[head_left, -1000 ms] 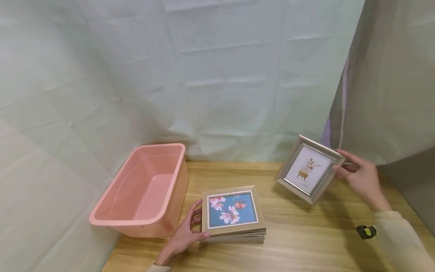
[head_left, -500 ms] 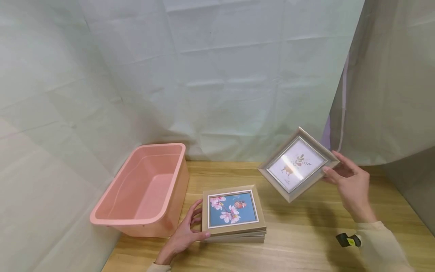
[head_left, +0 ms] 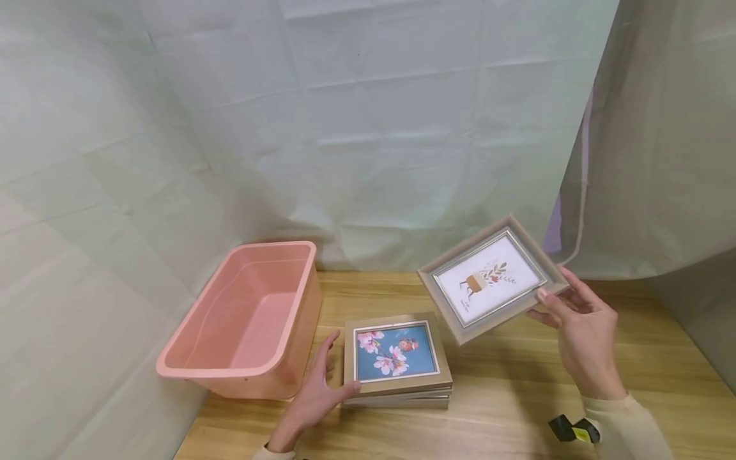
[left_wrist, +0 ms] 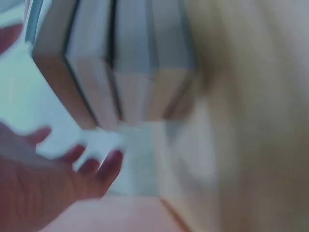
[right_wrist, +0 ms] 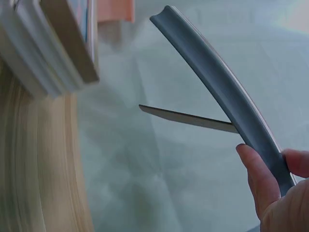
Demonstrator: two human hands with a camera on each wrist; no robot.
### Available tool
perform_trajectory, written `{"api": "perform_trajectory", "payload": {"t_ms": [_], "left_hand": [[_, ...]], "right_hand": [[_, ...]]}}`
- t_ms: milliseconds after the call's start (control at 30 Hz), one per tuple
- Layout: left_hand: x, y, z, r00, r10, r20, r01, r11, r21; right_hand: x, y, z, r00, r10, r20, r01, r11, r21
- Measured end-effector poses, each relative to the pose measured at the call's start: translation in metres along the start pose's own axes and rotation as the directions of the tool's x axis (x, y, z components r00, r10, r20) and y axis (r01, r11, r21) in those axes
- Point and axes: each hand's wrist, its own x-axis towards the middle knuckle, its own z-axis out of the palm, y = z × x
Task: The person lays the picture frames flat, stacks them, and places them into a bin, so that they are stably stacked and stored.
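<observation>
My right hand [head_left: 589,338] pinches a silver-grey picture frame [head_left: 489,279] by one corner and holds it tilted above the table, its plant drawing facing up. In the right wrist view the thumb and fingers clasp the edge, and a stand leg [right_wrist: 193,120] sticks out from the back. Several picture frames lie stacked; the top one [head_left: 397,356] is gold-edged with pink blossoms and a bird on blue. Beside the stack's left side is my left hand [head_left: 313,397], fingers spread, the thumb at the front corner. The left wrist view shows its fingers [left_wrist: 72,154] off the stacked edges.
A pink plastic tub [head_left: 241,372] stands left of the stack, with nothing visible inside. Pale cloth [head_left: 391,160] hangs behind and at both sides of the wooden table [head_left: 489,409]. A black strap [head_left: 569,428] hangs by the right sleeve.
The frame in my right hand has moved left toward the stack and turned, so its drawing lies more sideways. My left fingers have come away from the stack's side.
</observation>
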Motion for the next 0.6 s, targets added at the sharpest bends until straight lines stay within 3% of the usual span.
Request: {"api": "perform_trajectory", "payload": {"t_ms": [100,167,233,267,333,467,533,600], "left_hand": [[0.001,0.021,0.006,0.988,0.070,-0.134,-0.060,0.995,0.078],[0.004,0.036,0.012,0.977,0.125,-0.174,-0.128,0.992,-0.007],[0.005,0.050,0.018,0.975,0.152,-0.163,-0.179,0.970,-0.164],[0.007,0.056,0.021,0.975,0.172,-0.140,-0.204,0.941,-0.271],[0.011,0.064,0.027,0.975,0.214,-0.059,-0.215,0.848,-0.484],[0.021,0.073,0.038,0.954,0.273,0.128,-0.093,0.671,-0.736],[0.025,0.074,0.043,0.937,0.285,0.204,-0.016,0.615,-0.788],[0.028,0.074,0.048,0.927,0.273,0.258,0.058,0.575,-0.816]], "right_hand": [[-0.011,0.000,0.004,1.000,0.015,0.001,-0.015,1.000,0.017],[-0.018,-0.001,0.006,0.999,0.031,0.012,-0.031,0.999,0.012],[-0.025,-0.002,0.008,0.999,0.046,0.028,-0.047,0.999,0.010],[-0.028,-0.003,0.009,0.998,0.055,0.032,-0.056,0.998,0.011],[-0.035,-0.003,0.012,0.997,0.063,0.045,-0.064,0.998,0.021],[-0.048,0.000,0.018,0.994,0.084,0.067,-0.085,0.996,0.008],[-0.054,0.003,0.021,0.991,0.106,0.084,-0.106,0.994,-0.005],[-0.059,0.005,0.024,0.987,0.128,0.100,-0.126,0.992,-0.024]]}}
